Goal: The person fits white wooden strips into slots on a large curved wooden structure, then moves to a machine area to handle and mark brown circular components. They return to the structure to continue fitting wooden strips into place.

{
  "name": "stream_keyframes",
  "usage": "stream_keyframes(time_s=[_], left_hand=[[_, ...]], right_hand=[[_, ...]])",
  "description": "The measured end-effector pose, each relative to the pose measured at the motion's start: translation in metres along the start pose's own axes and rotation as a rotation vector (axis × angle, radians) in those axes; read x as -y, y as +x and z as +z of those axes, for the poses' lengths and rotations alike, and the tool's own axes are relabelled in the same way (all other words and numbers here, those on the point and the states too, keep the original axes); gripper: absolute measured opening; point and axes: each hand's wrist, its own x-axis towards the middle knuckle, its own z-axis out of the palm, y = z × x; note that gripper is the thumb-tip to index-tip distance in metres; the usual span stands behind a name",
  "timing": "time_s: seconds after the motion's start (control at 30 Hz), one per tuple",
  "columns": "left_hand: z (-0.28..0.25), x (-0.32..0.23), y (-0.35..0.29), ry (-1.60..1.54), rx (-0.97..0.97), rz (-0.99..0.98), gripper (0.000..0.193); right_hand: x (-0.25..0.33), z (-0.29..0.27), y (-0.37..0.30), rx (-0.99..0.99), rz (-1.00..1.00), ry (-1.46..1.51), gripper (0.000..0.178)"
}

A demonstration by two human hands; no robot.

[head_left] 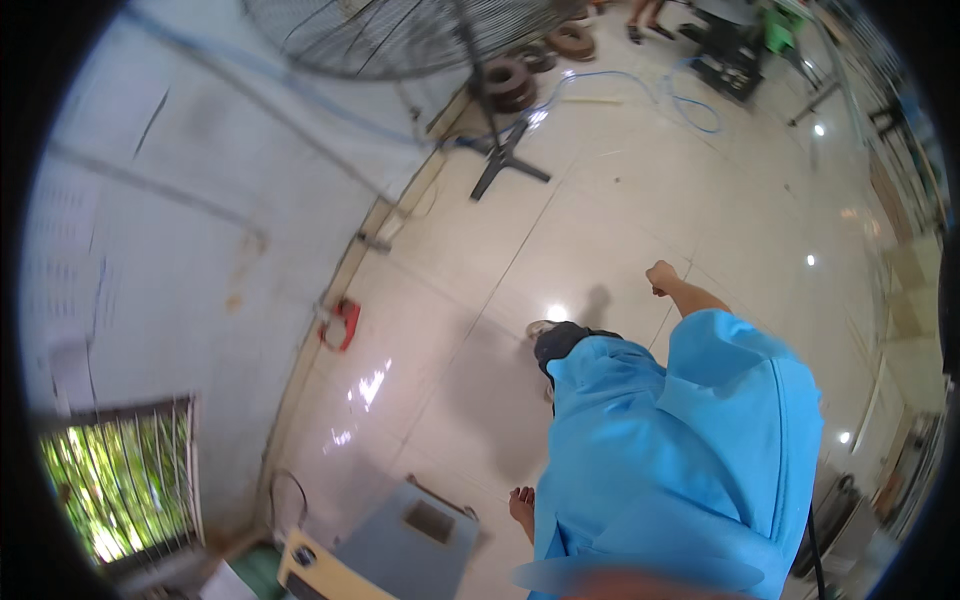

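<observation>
My right hand (661, 278) is held out in front of my body over the tiled floor, its fingers curled into a loose fist with nothing visible in it. Lower in the view, my left hand (522, 503) hangs beside my blue shirt (680, 450); its fingers look curled too, and the shirt hides part of the arm. Neither hand touches any object. One shoe (541, 328) and a dark trouser leg (565, 340) show below the shirt.
A large standing fan (497, 160) stands ahead, near brown rolls (508, 85) and a blue hose (705, 118). A red item (341, 325) lies by the left wall. A grey machine or cabinet (400, 545) is at lower left. Another person's legs (645, 18) show far off.
</observation>
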Motion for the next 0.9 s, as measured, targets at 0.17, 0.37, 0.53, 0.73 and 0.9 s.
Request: stream_keyframes(time_s=[0.17, 0.37, 0.53, 0.73, 0.9], left_hand=[[0.137, -0.100, 0.004, 0.135, 0.006, -0.005, 0.040], [0.386, -0.145, 0.018, 0.202, 0.212, -0.031, 0.036], [0.595, -0.153, -0.018, 0.443, 0.399, 0.037, 0.041], [0.822, -0.143, -0.076, 0.955, 0.746, 0.219, 0.040], [0.962, -0.154, -0.084, 1.335, 0.900, 0.543, 0.039]], right_hand=[[-0.042, -0.035, 0.046, -0.105, 0.096, 0.391, 0.034], [-0.025, -0.106, 0.111, 0.016, -0.067, 0.439, 0.035], [0.000, -0.208, 0.200, -0.206, -0.309, 0.093, 0.040], [0.054, -0.319, 0.305, -0.194, -0.171, 0.468, 0.033], [0.068, -0.351, 0.373, -0.130, -0.214, 0.419, 0.034]])
